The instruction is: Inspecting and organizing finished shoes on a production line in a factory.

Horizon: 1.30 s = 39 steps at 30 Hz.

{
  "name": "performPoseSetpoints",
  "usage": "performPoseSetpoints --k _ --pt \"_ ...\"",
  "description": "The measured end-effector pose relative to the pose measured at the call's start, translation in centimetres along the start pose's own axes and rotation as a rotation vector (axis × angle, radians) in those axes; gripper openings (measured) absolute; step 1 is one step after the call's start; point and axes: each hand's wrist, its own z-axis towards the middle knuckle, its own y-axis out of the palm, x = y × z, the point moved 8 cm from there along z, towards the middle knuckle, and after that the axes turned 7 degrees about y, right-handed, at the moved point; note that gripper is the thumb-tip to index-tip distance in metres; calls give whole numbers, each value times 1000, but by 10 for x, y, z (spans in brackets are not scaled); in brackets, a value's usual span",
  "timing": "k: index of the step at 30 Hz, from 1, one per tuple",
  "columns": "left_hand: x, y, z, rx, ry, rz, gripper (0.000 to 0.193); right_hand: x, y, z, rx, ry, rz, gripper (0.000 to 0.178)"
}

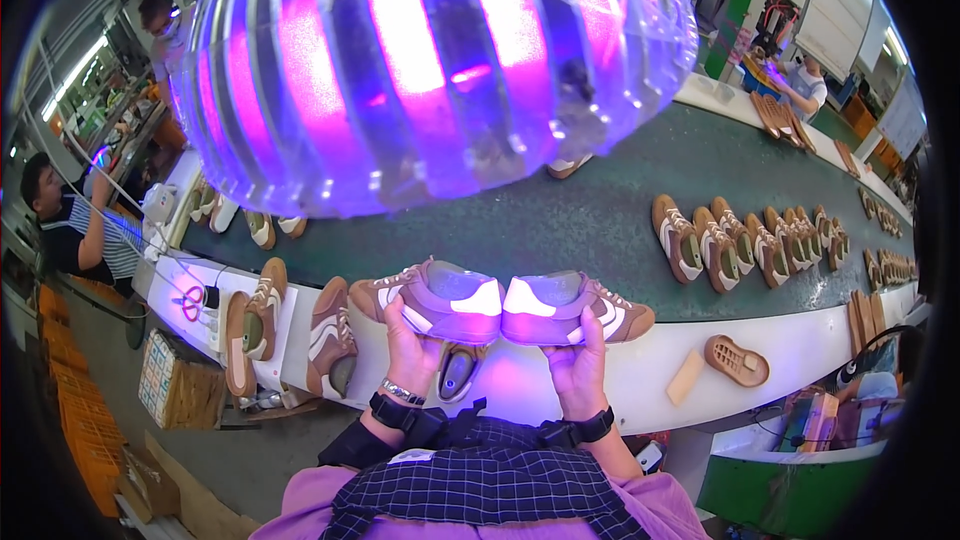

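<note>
In my left hand (410, 352) is a brown sneaker (425, 298) with a white heel patch, its toe pointing left. A matching brown sneaker (572, 306) is in my right hand (579, 368), toe pointing right. I hold the pair heel to heel over the white ledge, under purple light. My thumbs press on the near sides; the other fingers are partly hidden beneath. Below and between them another shoe (460, 372) is partly covered. One more brown sneaker (331, 340) lies on the ledge left of my left hand.
A large glowing purple lamp (440, 70) hangs close above. Several sneakers (715, 240) line the green conveyor belt (490, 230). On the white ledge lie a brown sole (738, 360), a pale flat strip (685, 377) and red-handled scissors (188, 304). A co-worker (85, 220) sits at left.
</note>
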Motion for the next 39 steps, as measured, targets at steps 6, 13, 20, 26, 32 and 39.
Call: performPoseSetpoints --k 6,13,20,26,32,39 --pt "-1 -8 3 12 9 31 47 0 -1 -1 1 -6 -1 44" --pt "-1 -4 -2 53 2 27 48 0 -4 0 7 7 -8 47" --pt "-4 -10 -1 68 -10 45 49 0 -2 -3 12 -1 7 43" --pt "-3 -5 -1 56 -13 54 49 -1 2 -3 8 -3 -1 42" --pt "-4 -8 0 82 -15 53 48 -1 2 -2 21 -7 4 42" --pt "-10 -16 3 95 -23 33 47 4 -7 0 13 3 23 42"
